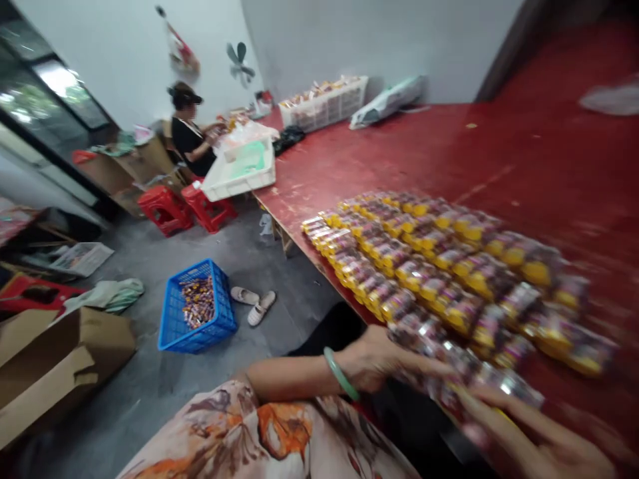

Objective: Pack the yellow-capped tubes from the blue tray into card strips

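Rows of small wrapped packets (429, 266) with yellow ends and clear, purplish wrapping cover the near part of the red table. My left hand (382, 359), below a pale green bangle (341, 374), lies along the nearest row at the table's edge, its fingers stretched toward the right. At the lower right my right hand (534, 426) is spread against the end of that same row, blurred by motion. Packets of the near row lie between and beside both hands. The undersides of the fingers are hidden.
A blue crate (198, 306) of packets and a pair of slippers (254, 305) are on the floor, with an open cardboard box (64, 366) at left. Behind, a person (192, 133) sits near a white tray (242, 169), red stools (164, 209) and a filled white basket (324, 106).
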Demonstrator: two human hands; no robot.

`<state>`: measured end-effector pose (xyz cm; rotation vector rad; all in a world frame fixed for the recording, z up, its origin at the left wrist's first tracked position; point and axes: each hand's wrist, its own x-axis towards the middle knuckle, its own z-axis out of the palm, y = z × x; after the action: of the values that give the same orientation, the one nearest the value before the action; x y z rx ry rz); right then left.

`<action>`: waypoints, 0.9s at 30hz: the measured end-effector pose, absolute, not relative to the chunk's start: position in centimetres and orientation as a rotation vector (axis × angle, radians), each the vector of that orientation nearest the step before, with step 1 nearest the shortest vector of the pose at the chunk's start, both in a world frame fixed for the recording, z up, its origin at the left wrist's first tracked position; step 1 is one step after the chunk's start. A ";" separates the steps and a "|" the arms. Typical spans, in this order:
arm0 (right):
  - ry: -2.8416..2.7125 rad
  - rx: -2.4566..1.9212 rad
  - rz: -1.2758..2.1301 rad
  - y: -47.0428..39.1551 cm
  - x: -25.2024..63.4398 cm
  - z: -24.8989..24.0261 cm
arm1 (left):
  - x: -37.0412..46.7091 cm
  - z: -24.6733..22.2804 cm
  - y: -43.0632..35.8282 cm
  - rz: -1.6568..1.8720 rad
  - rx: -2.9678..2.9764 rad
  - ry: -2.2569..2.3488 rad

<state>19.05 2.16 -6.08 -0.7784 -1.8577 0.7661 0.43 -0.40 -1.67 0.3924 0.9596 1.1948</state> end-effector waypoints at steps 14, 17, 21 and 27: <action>-1.579 -0.932 0.851 -3.0 20.0 -2.0 | 1.4 -0.7 0.5 1.166 0.102 1.060; -1.664 -0.931 0.612 -2.9 19.4 -2.2 | 1.9 -0.8 0.3 1.141 0.104 1.028; -1.695 -0.954 0.265 -3.0 18.8 -2.7 | 2.3 -0.2 0.1 1.102 0.074 1.051; -1.709 -0.991 -0.009 -3.8 17.9 -4.3 | 2.6 -0.4 -0.1 1.117 0.100 1.041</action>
<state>17.86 -3.84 -4.33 -0.9911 -1.7086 -0.0093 2.59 -0.15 -0.42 0.0996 1.0408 1.1172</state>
